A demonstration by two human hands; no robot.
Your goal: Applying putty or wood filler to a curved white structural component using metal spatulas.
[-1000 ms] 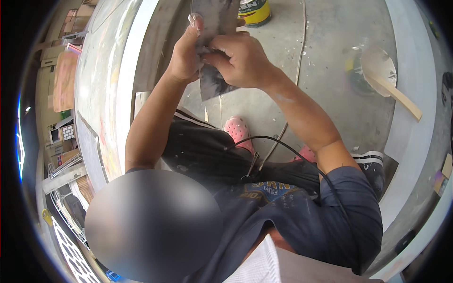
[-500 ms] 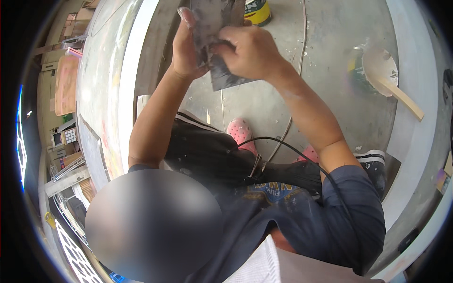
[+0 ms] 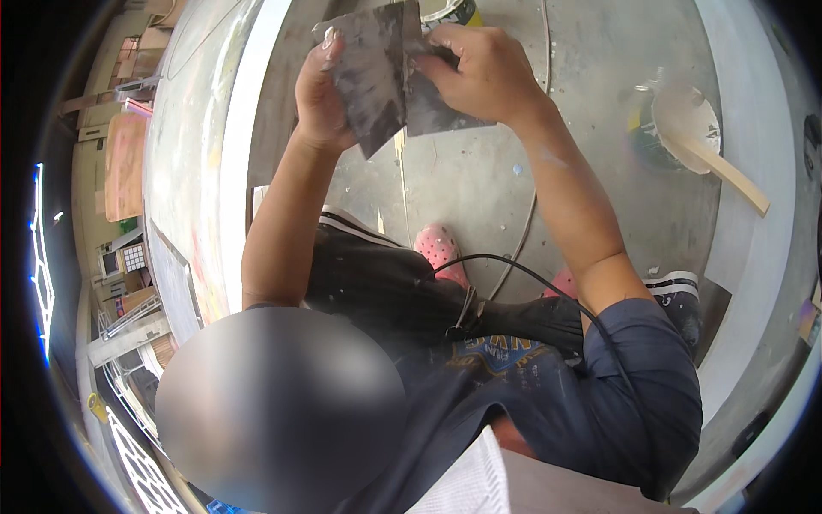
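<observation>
Near the top middle, my left hand (image 3: 324,98) is closed on a dark flat putty plate (image 3: 370,81), its thumb over the face, which is smeared with grey paste. My right hand (image 3: 492,75) pinches a dark, flexible-looking putty scraper (image 3: 438,118). The scraper lies right beside the plate's right edge; whether they touch, I cannot tell. Paste clings to my left thumb. Just beyond my right hand stands a green and yellow tin (image 3: 465,12), partly hidden and cut by the upper edge.
At right, a paste-coated round disc with a wooden stick (image 3: 728,176) sits over another green and yellow tin (image 3: 642,133). A pale cable (image 3: 538,171) runs along the stained floor (image 3: 599,206). White-edged panels flank both sides. My pink clogs (image 3: 437,247) are below; a black cord crosses my lap.
The plate in my left hand has come lower and tilted, showing more of its smeared face. My right hand has moved slightly right and up, with the scraper now apart from the plate's middle.
</observation>
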